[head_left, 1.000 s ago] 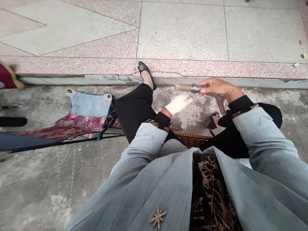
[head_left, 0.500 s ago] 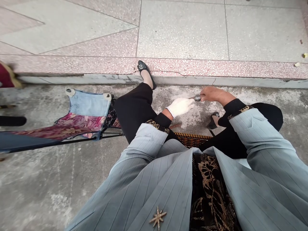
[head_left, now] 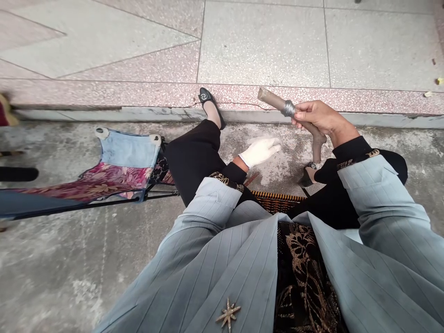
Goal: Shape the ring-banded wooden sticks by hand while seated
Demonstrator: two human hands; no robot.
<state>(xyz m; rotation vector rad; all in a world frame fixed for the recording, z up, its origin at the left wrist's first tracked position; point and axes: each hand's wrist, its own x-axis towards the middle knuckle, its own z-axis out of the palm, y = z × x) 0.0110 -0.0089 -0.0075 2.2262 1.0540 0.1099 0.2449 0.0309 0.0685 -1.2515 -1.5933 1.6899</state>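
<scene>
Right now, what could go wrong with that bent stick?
The silvery wire coiled around the bent stick might scratch the bare right hand gripping close beside it. The stick could also slip, because only that hand seems to hold it; the gloved left hand is apart from it.

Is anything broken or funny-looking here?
Yes. A crack runs along the pink step beside the shoe, so the step looks damaged. Also, only the left hand wears a white glove; the right hand, gripping a stick, is bare, which looks mismatched.
</scene>
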